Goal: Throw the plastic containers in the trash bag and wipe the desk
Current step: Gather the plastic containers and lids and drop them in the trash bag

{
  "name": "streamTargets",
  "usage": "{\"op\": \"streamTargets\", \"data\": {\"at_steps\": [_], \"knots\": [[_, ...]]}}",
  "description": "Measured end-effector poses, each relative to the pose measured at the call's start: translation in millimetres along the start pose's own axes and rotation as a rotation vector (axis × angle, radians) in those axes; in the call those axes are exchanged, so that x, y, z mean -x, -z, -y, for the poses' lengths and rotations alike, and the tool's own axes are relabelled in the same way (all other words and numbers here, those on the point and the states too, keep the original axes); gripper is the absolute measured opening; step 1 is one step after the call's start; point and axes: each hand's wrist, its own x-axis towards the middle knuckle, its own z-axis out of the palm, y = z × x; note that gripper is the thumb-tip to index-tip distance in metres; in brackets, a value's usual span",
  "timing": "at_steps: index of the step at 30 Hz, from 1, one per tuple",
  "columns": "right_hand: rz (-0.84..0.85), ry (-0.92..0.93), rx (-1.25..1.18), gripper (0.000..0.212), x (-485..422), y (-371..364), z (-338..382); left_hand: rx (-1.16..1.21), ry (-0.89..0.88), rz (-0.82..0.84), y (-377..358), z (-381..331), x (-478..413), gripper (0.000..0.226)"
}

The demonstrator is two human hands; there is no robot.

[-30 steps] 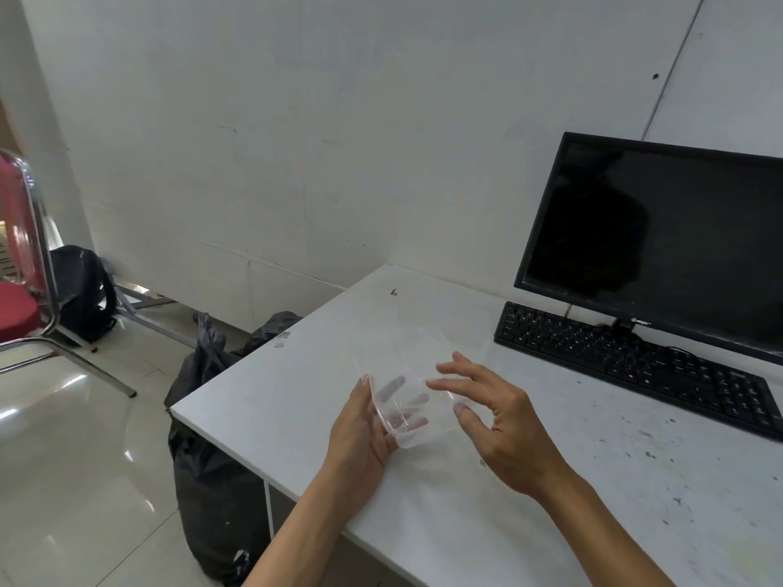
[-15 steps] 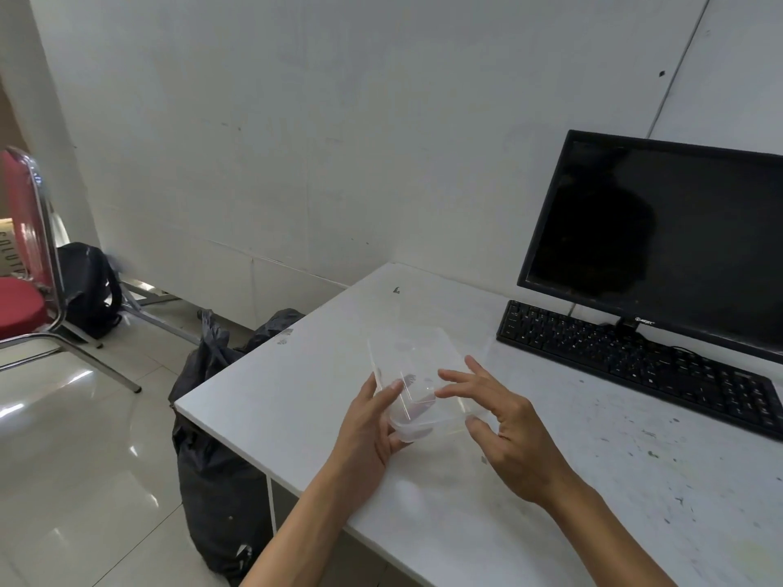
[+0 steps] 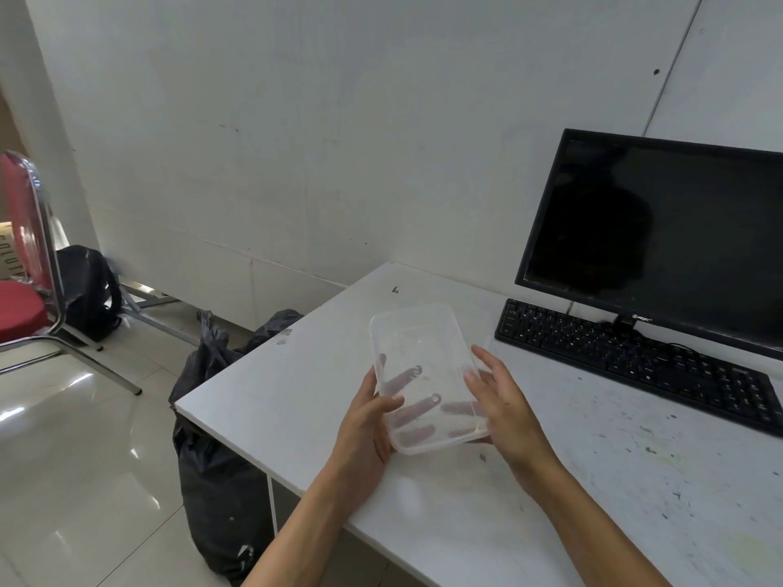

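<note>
A clear rectangular plastic container (image 3: 417,341) is held tilted above the white desk (image 3: 296,383), its open side toward me. My left hand (image 3: 364,430) grips its left edge, with the fingers showing through the plastic from behind. My right hand (image 3: 504,400) holds its right edge, thumb on the rim. A black trash bag (image 3: 220,480) stands on the floor against the desk's left end, its mouth gathered near the desk corner.
A black monitor (image 3: 661,239) and black keyboard (image 3: 635,362) sit at the back right of the desk. The desk surface at the right is speckled with stains. A red chair (image 3: 21,307) and a black backpack (image 3: 89,290) are on the floor at the left.
Both hands have lifted the container off the desk and tipped it up toward me. The right hand moved from hovering over it to holding its right edge.
</note>
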Motion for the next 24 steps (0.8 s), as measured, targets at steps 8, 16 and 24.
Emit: {"op": "streamTargets", "data": {"at_steps": [8,16,24], "knots": [[-0.049,0.013,0.033,0.032,7.1,-9.9,3.5,-0.079,0.015,-0.121,-4.3,0.5,2.9,0.048],[0.125,-0.143,-0.134,0.032,-0.2,-4.9,16.2,-0.016,0.04,-0.158,-3.7,-10.7,5.3,0.04],[0.183,-0.134,-0.12,0.029,-67.6,-52.9,52.5,-0.298,-0.152,-0.356,71.1,-103.7,5.5,0.062]]}}
